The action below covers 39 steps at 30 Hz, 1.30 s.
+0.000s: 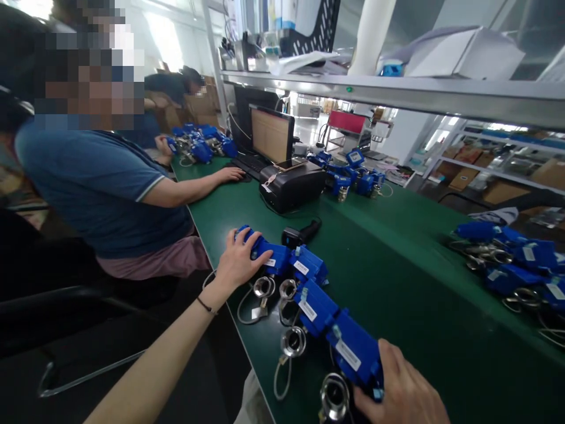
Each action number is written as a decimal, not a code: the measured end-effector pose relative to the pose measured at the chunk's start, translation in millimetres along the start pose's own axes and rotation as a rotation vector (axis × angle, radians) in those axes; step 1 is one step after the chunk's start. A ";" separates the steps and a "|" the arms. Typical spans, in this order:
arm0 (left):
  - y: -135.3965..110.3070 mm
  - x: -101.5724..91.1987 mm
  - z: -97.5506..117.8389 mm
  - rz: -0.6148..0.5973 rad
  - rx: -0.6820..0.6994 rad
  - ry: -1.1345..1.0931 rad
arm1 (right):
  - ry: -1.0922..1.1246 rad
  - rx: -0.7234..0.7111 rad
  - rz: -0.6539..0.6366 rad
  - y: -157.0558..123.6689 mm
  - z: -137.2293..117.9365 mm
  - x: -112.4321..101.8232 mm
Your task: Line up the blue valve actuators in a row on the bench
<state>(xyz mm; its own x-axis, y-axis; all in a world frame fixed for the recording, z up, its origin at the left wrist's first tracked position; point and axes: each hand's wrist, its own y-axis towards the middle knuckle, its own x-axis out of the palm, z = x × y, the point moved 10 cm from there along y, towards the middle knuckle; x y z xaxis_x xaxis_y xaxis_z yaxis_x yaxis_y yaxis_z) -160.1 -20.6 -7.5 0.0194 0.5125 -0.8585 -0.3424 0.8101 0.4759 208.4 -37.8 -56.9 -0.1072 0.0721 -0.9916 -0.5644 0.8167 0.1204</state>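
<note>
A row of several blue valve actuators (309, 294) with steel fittings and white labels lies along the near edge of the green bench (397, 277). My left hand (241, 259) rests over the far end unit (265, 250), fingers curled on its blue housing. My right hand (401, 391) grips the nearest unit (353, 350) at the bottom of the view, above its steel fitting (334, 396). A black handheld scanner (302, 232) lies just behind the row.
A seated person in a blue shirt (101, 188) works at the left with a hand (229, 174) by a keyboard. A monitor (271, 134), a black label printer (293, 185) and more blue actuators (353, 176) stand behind. Another pile (516, 259) lies at right. A shelf (397, 88) runs overhead.
</note>
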 end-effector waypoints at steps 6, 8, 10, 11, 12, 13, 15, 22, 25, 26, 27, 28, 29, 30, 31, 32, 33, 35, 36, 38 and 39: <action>39.4 10.5 -58.5 0.014 -0.003 0.016 | 0.064 0.056 -0.069 79.1 -65.4 -11.7; 51.0 14.8 -74.1 0.008 0.000 0.018 | 0.079 0.054 -0.054 96.2 -79.9 -13.9; 61.2 19.4 -86.7 -0.010 0.005 0.007 | 0.093 0.049 -0.057 109.0 -89.8 -12.2; 65.4 21.3 -91.2 -0.022 0.010 0.000 | 0.094 0.050 -0.064 113.6 -92.8 -10.3; 68.8 22.4 -94.2 -0.032 0.020 -0.004 | 0.092 0.058 -0.069 116.9 -94.3 -8.3; 71.4 22.6 -95.1 -0.040 0.039 -0.002 | 0.084 0.069 -0.069 118.8 -94.5 -6.8; 74.8 22.0 -91.4 -0.061 0.103 0.006 | 0.063 0.098 -0.076 119.1 -91.6 -3.9; 85.8 44.4 -78.8 -0.371 0.253 -0.067 | 0.143 0.084 -0.196 137.3 -86.0 -24.1; 89.8 47.8 -79.4 -0.433 0.240 -0.101 | 0.213 0.061 -0.106 187.4 -104.0 -48.2; 89.9 47.4 -79.2 -0.444 0.230 -0.114 | 0.212 0.057 -0.071 208.2 -112.1 -52.3; 89.2 47.0 -78.9 -0.458 0.216 -0.128 | 0.200 0.058 -0.049 229.3 -120.5 -52.7; 87.9 47.0 -78.3 -0.476 0.200 -0.140 | 0.182 0.062 -0.050 249.7 -128.9 -49.0; 86.4 47.3 -77.7 -0.494 0.182 -0.147 | 0.165 0.066 -0.073 268.6 -137.2 -41.7; 85.1 47.8 -77.1 -0.508 0.163 -0.149 | 0.154 0.070 -0.109 285.1 -145.0 -32.4; 83.9 48.6 -76.5 -0.522 0.145 -0.145 | 0.148 0.076 -0.145 299.0 -151.8 -23.0; 83.2 49.6 -76.0 -0.530 0.129 -0.136 | 0.142 0.081 -0.176 310.1 -157.4 -14.6; 83.0 50.6 -75.3 -0.535 0.121 -0.126 | 0.136 0.084 -0.192 318.9 -161.9 -8.6; 83.8 53.2 -74.7 -0.538 0.117 -0.110 | 0.108 0.107 -0.205 330.3 -165.8 -1.7; 84.8 54.7 -75.0 -0.542 0.123 -0.108 | 0.089 0.124 -0.216 333.4 -165.8 0.6; 89.1 57.0 -78.4 -0.540 0.140 -0.101 | 0.057 0.146 -0.248 335.9 -165.0 3.7; 92.4 57.9 -81.9 -0.537 0.148 -0.096 | 0.048 0.153 -0.259 336.1 -164.2 4.3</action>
<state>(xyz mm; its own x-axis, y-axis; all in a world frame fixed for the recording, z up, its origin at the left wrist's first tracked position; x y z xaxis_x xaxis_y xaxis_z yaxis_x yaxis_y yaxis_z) -267.5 60.6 -28.9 0.2424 0.0355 -0.9695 -0.1256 0.9921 0.0050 -116.2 143.0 -13.0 -0.0159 -0.1740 -0.9846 -0.4483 0.8815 -0.1485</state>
